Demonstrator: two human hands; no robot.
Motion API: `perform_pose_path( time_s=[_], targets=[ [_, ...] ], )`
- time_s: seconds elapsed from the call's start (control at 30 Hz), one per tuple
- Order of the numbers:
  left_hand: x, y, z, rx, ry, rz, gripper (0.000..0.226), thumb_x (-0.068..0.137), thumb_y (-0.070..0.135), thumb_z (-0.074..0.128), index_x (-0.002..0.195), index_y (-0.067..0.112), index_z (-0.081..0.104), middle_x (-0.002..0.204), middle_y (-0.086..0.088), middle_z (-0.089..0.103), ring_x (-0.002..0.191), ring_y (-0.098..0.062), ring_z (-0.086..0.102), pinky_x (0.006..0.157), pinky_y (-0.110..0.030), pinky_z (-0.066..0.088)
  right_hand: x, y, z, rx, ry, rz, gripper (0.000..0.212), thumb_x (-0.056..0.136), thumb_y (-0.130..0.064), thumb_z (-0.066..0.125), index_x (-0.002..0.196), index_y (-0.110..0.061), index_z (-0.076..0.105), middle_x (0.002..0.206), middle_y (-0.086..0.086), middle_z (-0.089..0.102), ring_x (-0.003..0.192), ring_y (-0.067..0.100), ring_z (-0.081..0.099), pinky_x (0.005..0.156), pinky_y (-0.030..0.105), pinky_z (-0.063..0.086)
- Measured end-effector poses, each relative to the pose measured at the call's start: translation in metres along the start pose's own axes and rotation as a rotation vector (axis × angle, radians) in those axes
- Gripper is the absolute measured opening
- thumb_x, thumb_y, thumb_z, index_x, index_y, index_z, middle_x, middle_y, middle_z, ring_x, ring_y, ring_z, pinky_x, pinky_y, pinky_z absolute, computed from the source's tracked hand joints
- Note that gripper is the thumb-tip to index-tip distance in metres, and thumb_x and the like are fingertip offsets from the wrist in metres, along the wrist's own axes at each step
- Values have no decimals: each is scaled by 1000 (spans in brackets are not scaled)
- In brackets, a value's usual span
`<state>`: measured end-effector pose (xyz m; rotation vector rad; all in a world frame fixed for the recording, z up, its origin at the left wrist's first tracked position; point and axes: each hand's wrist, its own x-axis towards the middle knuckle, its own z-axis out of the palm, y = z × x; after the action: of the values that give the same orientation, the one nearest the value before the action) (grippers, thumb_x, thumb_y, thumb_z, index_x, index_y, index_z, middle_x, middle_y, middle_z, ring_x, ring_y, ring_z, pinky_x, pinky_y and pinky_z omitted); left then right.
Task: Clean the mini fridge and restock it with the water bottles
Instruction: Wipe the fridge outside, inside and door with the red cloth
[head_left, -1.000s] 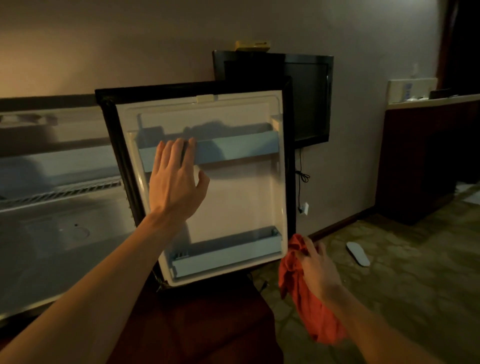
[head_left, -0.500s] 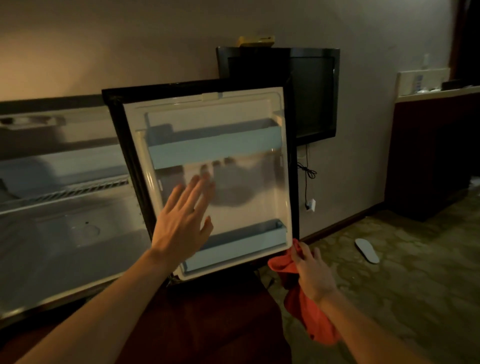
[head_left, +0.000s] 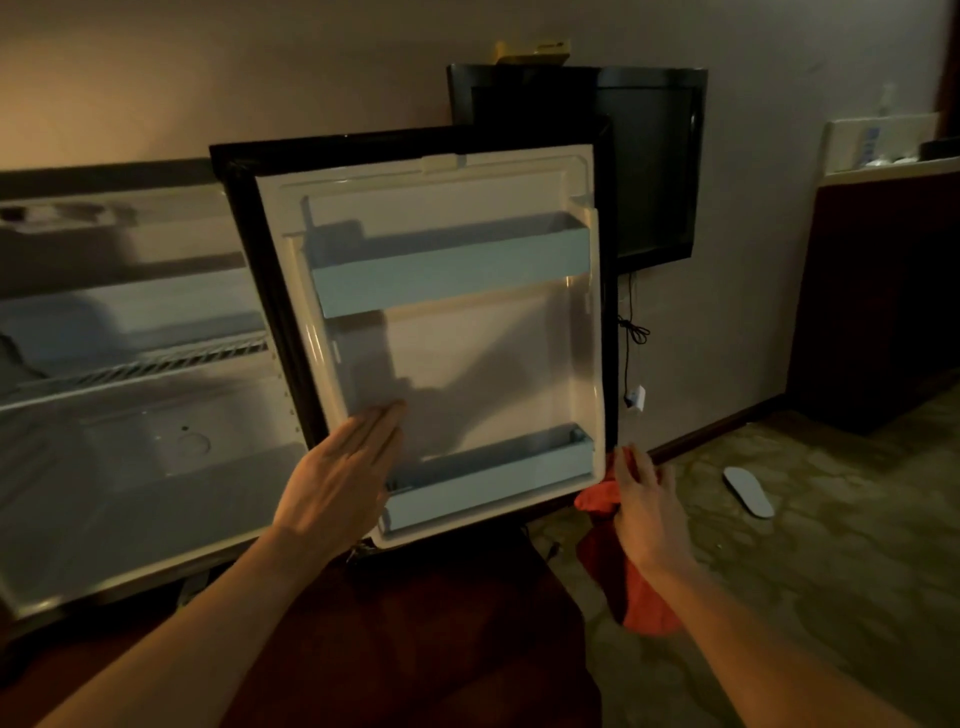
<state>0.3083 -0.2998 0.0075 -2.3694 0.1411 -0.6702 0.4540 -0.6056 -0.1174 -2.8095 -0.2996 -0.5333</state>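
Observation:
The mini fridge (head_left: 135, 457) stands open at the left, its white interior bare with a wire shelf (head_left: 140, 366). Its door (head_left: 467, 358) is swung wide, inner side facing me, with an upper tray (head_left: 452, 273) and a lower tray (head_left: 488, 480), both without contents. My left hand (head_left: 343, 478) is flat, fingers together, at the door's lower left inner edge. My right hand (head_left: 644, 499) holds a red cloth (head_left: 631, 587) at the door's lower right corner. No water bottles are in view.
A dark cabinet (head_left: 405, 639) lies under the fridge door. A black TV (head_left: 649, 161) hangs on the wall behind, a cable and plug (head_left: 635, 397) below it. A white slipper (head_left: 748, 491) lies on the patterned carpet. A dark wooden counter (head_left: 883, 291) stands at right.
My left hand has slid down the door's inner face from the upper tray to the lower left edge. My right hand with the cloth has risen slightly to the door's bottom corner.

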Motion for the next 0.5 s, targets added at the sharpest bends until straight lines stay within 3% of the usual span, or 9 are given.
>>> perform_pose_path(
  time_s=[0.13, 0.2, 0.33, 0.5],
  targets=[
    [-1, -1, 3, 19, 1, 9, 69, 73, 23, 71, 134, -4, 53, 150, -21, 40, 139, -31, 39, 122, -40, 9, -3, -9, 2, 84, -9, 39, 75, 85, -14, 63, 151, -17, 26, 150, 14, 22, 132, 37, 30, 97, 39, 50],
    [-1, -2, 4, 3, 20, 24, 67, 73, 23, 69, 133, -3, 54, 150, -21, 41, 138, -31, 40, 121, -41, 15, -5, -17, 9, 101, -24, 11, 69, 82, -10, 63, 145, -22, 37, 140, 13, 31, 124, 33, 35, 92, 37, 51],
    [-3, -6, 3, -46, 35, 58, 65, 70, 26, 72, 128, 0, 58, 145, -18, 47, 134, -29, 45, 119, -41, 27, -9, -39, 36, 156, -59, -75, 50, 73, -12, 51, 111, -39, 65, 108, -6, 61, 102, 18, 50, 83, 30, 51],
    [-15, -22, -1, -39, 137, 210, 39, 86, 18, 56, 123, 5, 63, 138, -14, 52, 133, -28, 44, 119, -42, 25, -48, -100, 0, 130, -23, -83, 42, 60, -4, 71, 98, -22, 73, 77, 6, 67, 68, 28, 64, 53, 29, 50]
  ],
)
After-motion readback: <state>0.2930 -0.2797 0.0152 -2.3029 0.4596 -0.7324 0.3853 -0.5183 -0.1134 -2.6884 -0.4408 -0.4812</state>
